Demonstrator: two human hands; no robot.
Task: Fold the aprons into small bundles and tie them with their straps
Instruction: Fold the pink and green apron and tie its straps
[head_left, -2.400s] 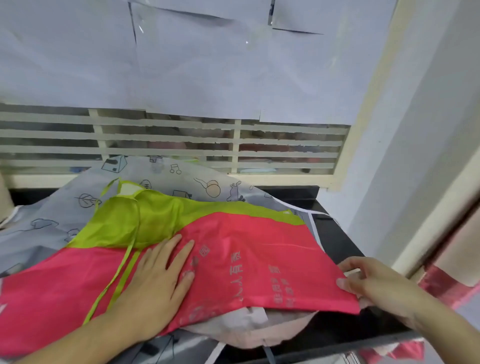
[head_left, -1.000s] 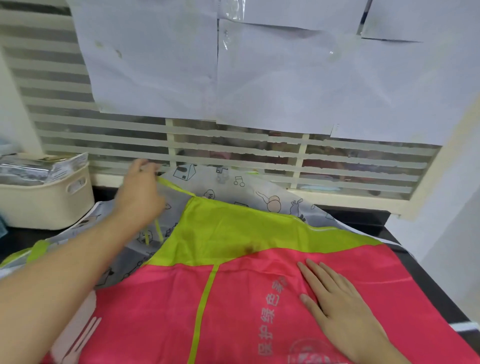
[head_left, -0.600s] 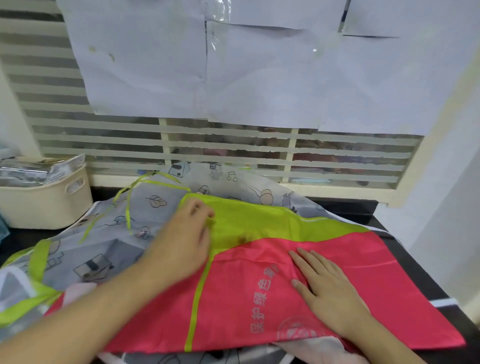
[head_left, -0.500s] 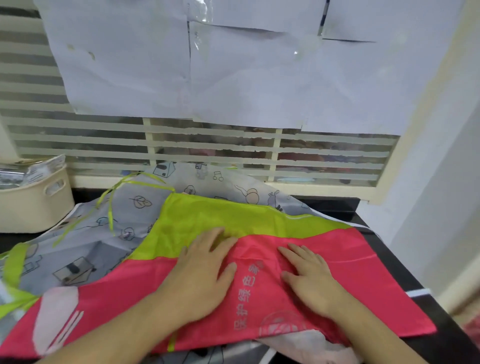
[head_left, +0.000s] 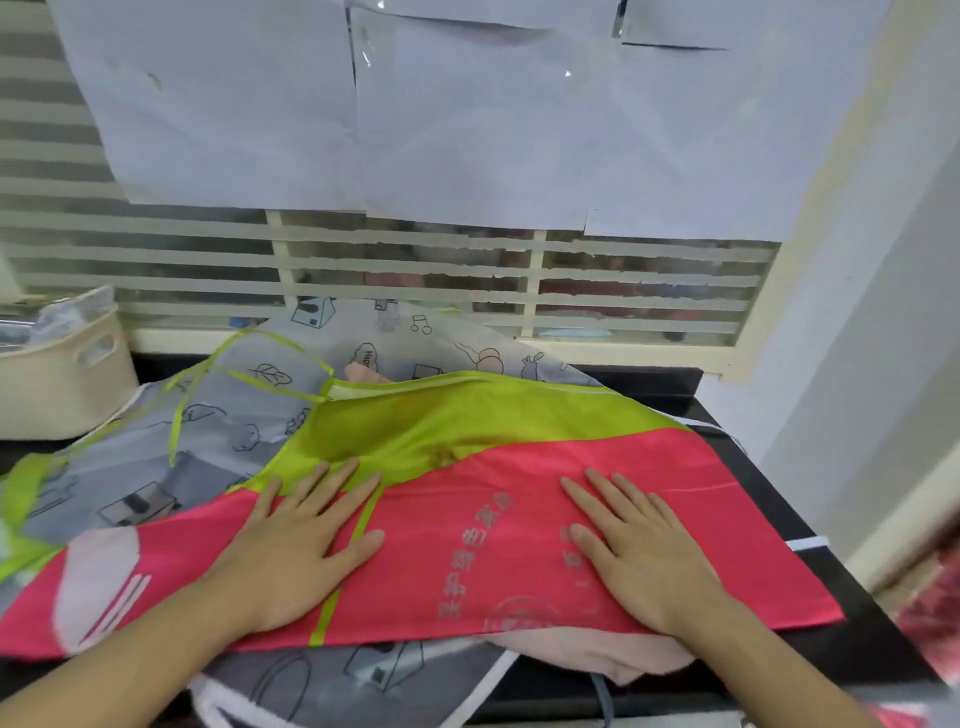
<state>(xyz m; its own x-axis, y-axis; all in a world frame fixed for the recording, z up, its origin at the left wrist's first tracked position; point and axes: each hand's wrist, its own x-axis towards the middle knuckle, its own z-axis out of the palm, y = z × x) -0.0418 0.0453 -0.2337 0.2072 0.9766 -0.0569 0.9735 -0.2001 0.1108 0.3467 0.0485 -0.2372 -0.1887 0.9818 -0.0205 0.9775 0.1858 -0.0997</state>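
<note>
A pink apron (head_left: 467, 561) with a lime-green upper part lies spread across the black counter (head_left: 779, 654), on top of a grey printed apron (head_left: 234, 426). Thin lime-green straps (head_left: 176, 415) trail over the grey apron at the left. My left hand (head_left: 301, 540) rests flat on the pink apron near the green vertical stripe, fingers straight and spread. My right hand (head_left: 639, 545) presses flat on the pink cloth to the right of the printed grey characters. Neither hand holds anything. A pale pink cloth (head_left: 597, 654) sticks out under the front edge.
A cream plastic basket (head_left: 62, 379) with plastic packets stands at the left on the counter. A louvred window (head_left: 467, 280) partly covered with white paper sheets is right behind. A white wall (head_left: 857, 338) closes the right side; the counter's front edge is near me.
My left hand threw the green straps off to the left, then came back flat onto the apron. Both hands have since slid apart across the pink cloth, flattening it.
</note>
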